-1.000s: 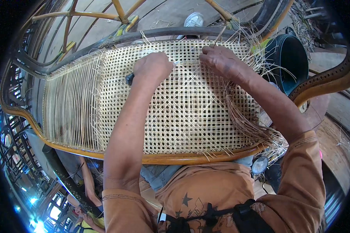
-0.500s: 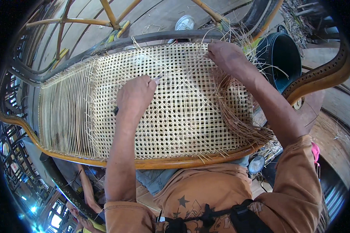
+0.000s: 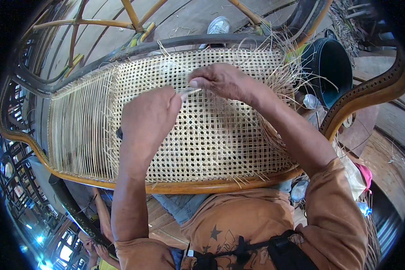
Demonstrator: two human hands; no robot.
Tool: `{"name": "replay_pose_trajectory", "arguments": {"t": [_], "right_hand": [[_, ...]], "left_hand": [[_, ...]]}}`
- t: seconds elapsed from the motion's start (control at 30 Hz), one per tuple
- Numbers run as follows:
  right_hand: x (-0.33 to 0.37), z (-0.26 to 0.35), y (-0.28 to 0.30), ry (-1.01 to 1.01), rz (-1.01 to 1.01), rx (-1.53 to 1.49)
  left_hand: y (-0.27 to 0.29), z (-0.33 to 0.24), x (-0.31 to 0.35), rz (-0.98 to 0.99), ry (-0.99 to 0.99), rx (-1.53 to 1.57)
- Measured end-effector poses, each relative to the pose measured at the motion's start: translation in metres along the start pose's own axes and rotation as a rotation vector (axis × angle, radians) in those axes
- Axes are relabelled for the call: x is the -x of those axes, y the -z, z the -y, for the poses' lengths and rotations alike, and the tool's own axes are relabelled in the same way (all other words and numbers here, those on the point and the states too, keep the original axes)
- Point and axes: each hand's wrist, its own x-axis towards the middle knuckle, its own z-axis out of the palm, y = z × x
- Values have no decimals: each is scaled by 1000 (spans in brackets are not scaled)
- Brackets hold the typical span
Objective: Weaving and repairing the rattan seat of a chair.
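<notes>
A woven cane panel (image 3: 202, 144) with a grid of small openings stretches across a curved frame in front of me. My left hand (image 3: 148, 117) is closed around a slim hand tool (image 3: 184, 93), whose pale front and thin tip stick out past my thumb; a dark end shows behind the fist. Right at that tip is my right hand (image 3: 222, 81), fingers pinched together and thumb forward, above the far middle of the weave. What it pinches is hidden or too fine to tell. A bundle of loose cane strands (image 3: 271, 132) lies on the panel's right side, partly behind my right forearm.
The panel's left part has only parallel strands (image 3: 78, 135). A brown frame rail (image 3: 198, 186) runs along the near edge, and a curved armrest (image 3: 369, 105) rises at right. Beyond the right corner stands a dark bucket (image 3: 330, 67). Another person's arm (image 3: 102, 213) shows at lower left.
My right hand has come left and nearer, from the panel's far right edge to the tool tip. The loose strand bundle has shifted. My left hand still grips the tool.
</notes>
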Motion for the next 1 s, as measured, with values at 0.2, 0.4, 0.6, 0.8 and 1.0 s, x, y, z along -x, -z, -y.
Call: {"name": "replay_pose_trajectory", "arguments": {"t": [0.2,0.4,0.6,0.8,1.0], "right_hand": [[19,-24,29,-254,-12,84],[19,-49,18,-171,-174,213],[21,-44,25,-382,-101,157],[20,-38,27,-405,-81,119],[15,-58,21,-278,-37,297]], "left_hand": [[-41,-11,-58,200,60,19],[-47,-40,-99,449,-53,-141],[-41,-54,-115,525,-133,-240],[-48,-52,-126,657,-112,-266],[-55,-46,-106,458,-316,-235]]}}
